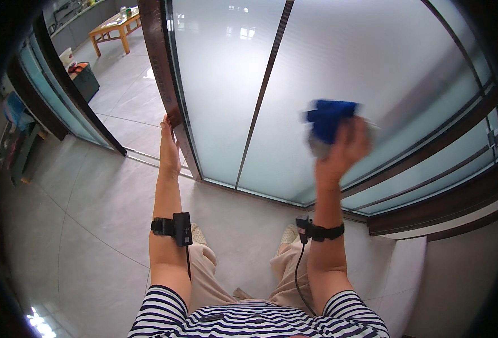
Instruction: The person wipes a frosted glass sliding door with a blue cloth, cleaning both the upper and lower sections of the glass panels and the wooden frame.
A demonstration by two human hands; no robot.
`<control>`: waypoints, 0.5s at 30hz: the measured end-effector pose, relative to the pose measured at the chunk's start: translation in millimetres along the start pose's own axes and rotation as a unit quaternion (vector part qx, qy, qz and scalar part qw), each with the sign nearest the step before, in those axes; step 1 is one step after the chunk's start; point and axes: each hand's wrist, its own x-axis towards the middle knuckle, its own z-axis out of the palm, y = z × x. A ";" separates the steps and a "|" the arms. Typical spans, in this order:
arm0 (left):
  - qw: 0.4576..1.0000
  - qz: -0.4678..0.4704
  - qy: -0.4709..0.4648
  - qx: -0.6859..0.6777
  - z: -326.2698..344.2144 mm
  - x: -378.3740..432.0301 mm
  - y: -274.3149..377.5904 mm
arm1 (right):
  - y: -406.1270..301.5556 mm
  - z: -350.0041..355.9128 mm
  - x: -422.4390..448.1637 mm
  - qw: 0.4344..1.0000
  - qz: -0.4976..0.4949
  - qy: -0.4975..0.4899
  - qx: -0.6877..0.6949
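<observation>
My right hand (350, 141) holds a bunched blue cloth (331, 120) in front of a frosted glass door panel (316, 63). Both are blurred, and a grey shape shows beneath the cloth; whether it is the cloth's underside or its reflection I cannot tell. My left hand (171, 148) lies with extended fingers along the outer edge of the dark brown door frame (154, 50). Part of that hand's palm side is hidden against the frame. A thin dark bar (266, 72) divides the glass into two panes.
At left, an opening with a floor track (147, 160) leads to a room with a wooden table (118, 27) and a green box (86, 82). Another glass door (59, 80) stands left of it. A low bench (25, 148) sits far left, a pale step (401, 270) at right.
</observation>
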 end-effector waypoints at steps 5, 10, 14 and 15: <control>0.999 0.033 -0.005 -0.032 -8.1 15.8 -17.7 | 60.7 -31.8 23.4 0.963 0.224 0.149 0.016; 1.000 0.000 0.006 -0.024 21.0 6.6 -16.8 | 9.1 2.7 14.3 0.989 0.101 0.108 -0.030; 0.999 0.025 0.030 -0.031 5.3 13.0 -24.6 | -88.6 51.5 -22.9 0.996 -0.026 -0.080 0.004; 0.999 0.007 0.024 -0.041 12.9 8.0 -16.5 | -101.2 62.4 -46.0 0.990 -0.060 -0.127 0.029</control>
